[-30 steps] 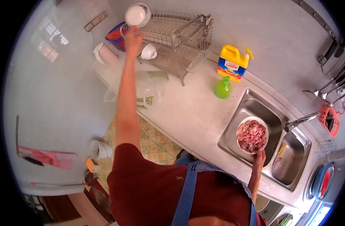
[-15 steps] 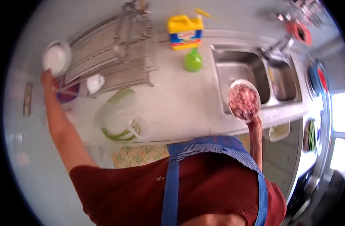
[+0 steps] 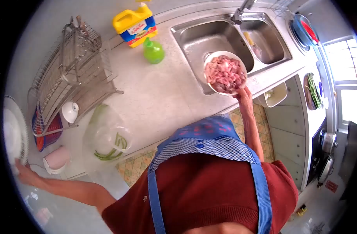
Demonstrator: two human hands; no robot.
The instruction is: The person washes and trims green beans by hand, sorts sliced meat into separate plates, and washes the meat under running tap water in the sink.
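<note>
At the far left edge of the view, my left hand grips the lower rim of a white plate, which is partly cut off. The plate is beside the wire dish rack. My right hand holds the near rim of a white bowl full of cut raw meat. This bowl is over the front edge of the larger sink basin, its meat facing up.
Green soap bottle and yellow jug stand left of the sink. A plastic bag with green stalks, a pink cup and a small white bowl are near the rack. A white bin hangs below the counter.
My left hand has moved away from the dish rack with the white plate. The view has turned to the right. My right hand still holds the bowl of meat by the sink.
</note>
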